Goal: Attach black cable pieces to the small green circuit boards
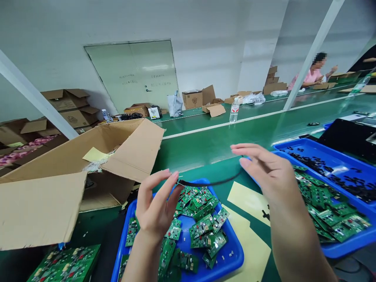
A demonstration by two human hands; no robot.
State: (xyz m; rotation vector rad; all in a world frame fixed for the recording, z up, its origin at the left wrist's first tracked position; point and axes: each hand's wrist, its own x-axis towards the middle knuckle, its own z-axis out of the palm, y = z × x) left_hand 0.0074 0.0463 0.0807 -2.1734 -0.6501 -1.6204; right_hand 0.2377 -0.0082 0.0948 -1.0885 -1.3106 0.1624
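Black, thin, flexible strip [216,183] is sagging between both hands, above a blue plastic tray [236,250] of green rectangular circuit boards [202,227]; a loose pinch would be risking a drop among the boards, and excess tension would be risking damage; the left hand [155,207] is pinching one end, fingertips nearly meeting; the right hand [272,176] is curving part-open at the other, its thumb hiding whether it is gripping.

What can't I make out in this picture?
All in the head view:
Black strip: one end, hidden at the right hand.
Green boards: some, partly hidden by the left hand.
Cardboard box: its bottom, hidden by flaps.
Door writing: too faint to read.
Black pieces: too small to identify.
Lower-left board stack: cut off by the bottom edge.
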